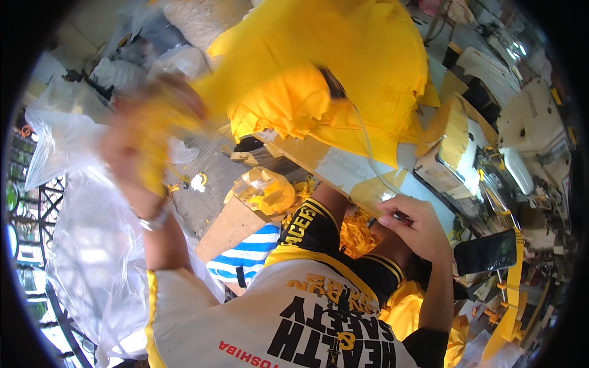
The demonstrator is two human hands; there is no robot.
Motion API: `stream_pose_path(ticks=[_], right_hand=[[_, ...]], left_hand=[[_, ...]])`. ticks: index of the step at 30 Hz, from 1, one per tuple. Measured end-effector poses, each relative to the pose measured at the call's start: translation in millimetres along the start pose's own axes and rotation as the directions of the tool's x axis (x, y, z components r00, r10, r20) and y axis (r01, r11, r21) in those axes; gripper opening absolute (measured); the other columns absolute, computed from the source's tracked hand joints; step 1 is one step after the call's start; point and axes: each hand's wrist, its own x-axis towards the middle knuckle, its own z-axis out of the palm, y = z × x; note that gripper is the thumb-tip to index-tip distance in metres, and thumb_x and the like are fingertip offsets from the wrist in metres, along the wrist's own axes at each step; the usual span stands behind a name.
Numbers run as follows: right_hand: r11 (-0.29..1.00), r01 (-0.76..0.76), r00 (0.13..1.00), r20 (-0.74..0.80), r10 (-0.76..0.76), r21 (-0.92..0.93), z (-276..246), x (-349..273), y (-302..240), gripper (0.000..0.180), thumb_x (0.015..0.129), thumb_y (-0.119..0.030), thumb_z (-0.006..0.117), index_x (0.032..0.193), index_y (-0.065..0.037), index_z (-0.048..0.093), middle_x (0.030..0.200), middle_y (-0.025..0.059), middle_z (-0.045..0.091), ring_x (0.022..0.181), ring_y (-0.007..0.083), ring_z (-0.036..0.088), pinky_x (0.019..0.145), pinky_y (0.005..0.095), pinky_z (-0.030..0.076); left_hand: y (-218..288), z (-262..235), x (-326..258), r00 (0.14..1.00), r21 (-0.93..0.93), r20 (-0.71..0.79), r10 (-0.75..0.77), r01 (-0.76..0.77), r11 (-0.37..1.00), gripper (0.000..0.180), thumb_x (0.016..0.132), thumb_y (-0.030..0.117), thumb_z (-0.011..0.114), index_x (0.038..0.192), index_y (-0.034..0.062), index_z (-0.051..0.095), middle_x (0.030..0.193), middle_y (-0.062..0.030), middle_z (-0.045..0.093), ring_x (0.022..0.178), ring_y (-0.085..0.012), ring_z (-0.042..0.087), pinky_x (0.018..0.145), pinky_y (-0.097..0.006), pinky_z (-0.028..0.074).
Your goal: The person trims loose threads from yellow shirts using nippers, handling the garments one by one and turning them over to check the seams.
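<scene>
My left hand [132, 144], smeared by motion, is raised at the left and gripping a strip of yellow fabric. The strip stretches up and right into a large spread of yellow cloth [374, 73], gathered in folds over the work table. Near the table's front edge, close to my lap, my right hand [420, 227] is closed round a small dark tool [402, 216]. Only its end shows between the fingers, so its kind is hidden. A thin pale cord [366, 138] runs down from the cloth toward this hand.
A white sewing machine [455, 161] stands right of the cloth. A black phone [486, 253] is at the lower right. Yellow scraps [359, 235] lie between my legs, beside a cardboard piece [230, 227] and a blue-striped cloth [245, 254]. Clear plastic sheeting [92, 245] fills the left.
</scene>
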Motion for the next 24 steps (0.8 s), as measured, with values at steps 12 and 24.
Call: stream_pose_path(ticks=[12, 24], right_hand=[[0.977, 0.172, 0.979, 0.129, -0.156, -0.126, 40, 30, -13, 0.036, 0.082, -0.006, 0.069, 0.116, -0.003, 0.057, 0.097, 0.0122, 0.061, 0.085, 0.0277, 0.061, 0.077, 0.0349, 0.049], [0.666, 0.422, 0.801, -0.091, -0.592, -0.615, 79, 79, -7, 0.020, 0.087, -0.015, 0.063, 0.105, -0.005, 0.059, 0.087, 0.0081, 0.060, 0.078, 0.0256, 0.062, 0.067, 0.0366, 0.047]], left_hand=[[-66, 167, -200, 0.453, -0.606, -0.248, -0.856, 0.617, 0.502, 0.020, 0.090, 0.011, 0.063, 0.107, 0.0011, 0.058, 0.101, -0.0073, 0.062, 0.094, -0.0156, 0.061, 0.083, -0.032, 0.049], [-24, 145, -175, 0.391, -0.504, 0.140, -0.910, 0.819, 0.274, 0.017, 0.093, 0.016, 0.064, 0.088, -0.0002, 0.066, 0.076, -0.0036, 0.066, 0.070, -0.0094, 0.061, 0.069, -0.023, 0.049]])
